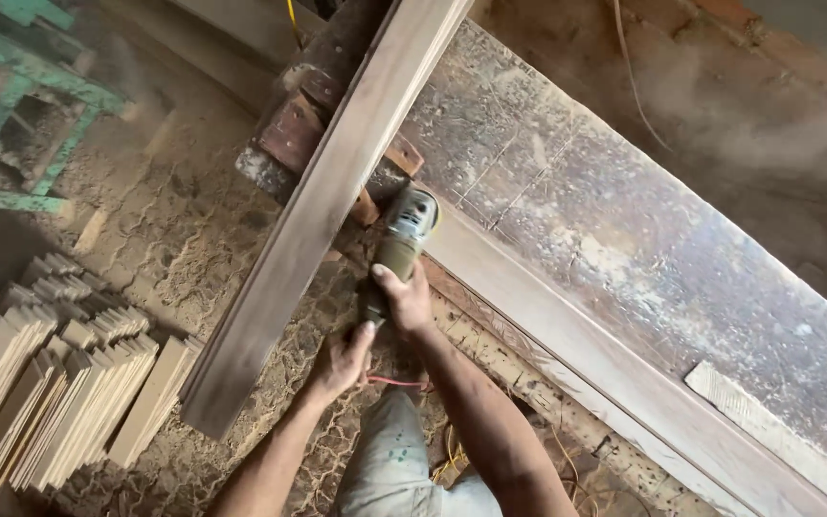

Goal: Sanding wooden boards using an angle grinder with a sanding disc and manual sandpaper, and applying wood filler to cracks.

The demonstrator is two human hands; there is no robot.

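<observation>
Centre frame: right hand (404,299) and left hand (342,361) clamped on angle grinder (402,236); keep disc flat against plank (323,206) edge.

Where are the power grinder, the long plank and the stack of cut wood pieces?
Power grinder (404,235), head view: on its body, above the gripping hand.
Long plank (308,225), head view: on its broad face.
Stack of cut wood pieces (69,393), head view: on the stacked edges.
</observation>
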